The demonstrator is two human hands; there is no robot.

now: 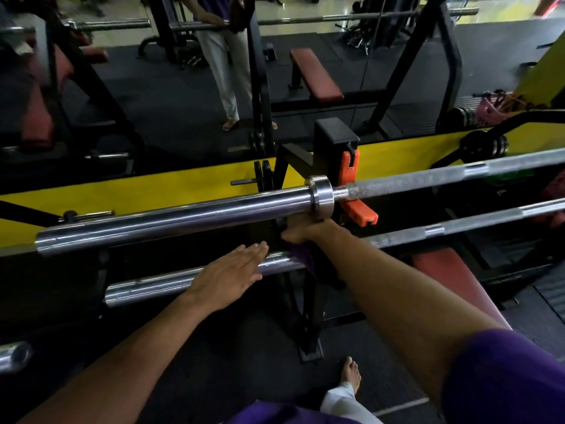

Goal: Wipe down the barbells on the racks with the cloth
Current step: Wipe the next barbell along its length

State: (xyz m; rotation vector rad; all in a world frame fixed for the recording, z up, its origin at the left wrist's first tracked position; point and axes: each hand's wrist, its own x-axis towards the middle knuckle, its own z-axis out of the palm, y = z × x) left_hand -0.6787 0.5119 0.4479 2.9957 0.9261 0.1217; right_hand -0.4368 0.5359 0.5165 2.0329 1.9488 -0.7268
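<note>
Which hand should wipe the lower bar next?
Probably the right hand: it grips the purple cloth, which hangs over the lower barbell by the rack. The left hand lies flat and open on that bar's sleeve, holding no cloth.

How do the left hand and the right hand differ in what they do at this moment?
The left hand lies flat, fingers straight, on the lower barbell's sleeve. The right hand is curled, gripping the purple cloth under the upper barbell's collar. Both reach towards the rack.
</note>
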